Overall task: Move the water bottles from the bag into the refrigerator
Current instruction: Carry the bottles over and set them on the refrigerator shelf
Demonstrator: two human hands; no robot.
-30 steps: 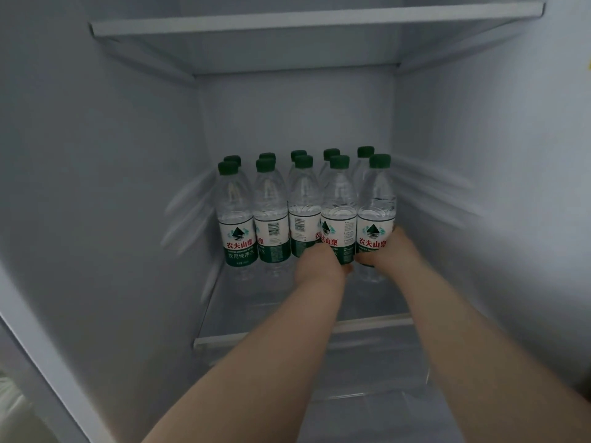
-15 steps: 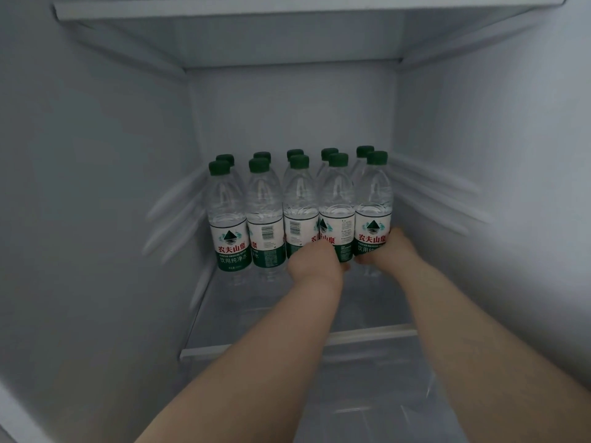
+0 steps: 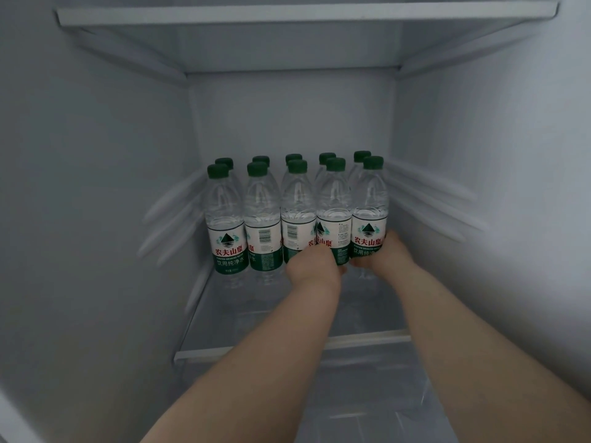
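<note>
Several clear water bottles with green caps and green-and-white labels stand in two rows at the back of a glass refrigerator shelf (image 3: 287,346). My left hand (image 3: 315,266) is wrapped around the lower part of the fourth front-row bottle (image 3: 334,215). My right hand (image 3: 388,254) grips the base of the rightmost front-row bottle (image 3: 371,212), close to the right wall. Both bottles stand upright in line with the other front bottles (image 3: 225,219). The bag is out of view.
The white refrigerator walls close in on the left and right. Another shelf (image 3: 303,14) spans overhead. The front half of the glass shelf holds nothing. A lower compartment (image 3: 367,394) shows beneath the shelf edge.
Both hands have stayed on the same two right-hand front bottles. The view has moved in slightly closer to the shelf and the bottles have barely shifted.
</note>
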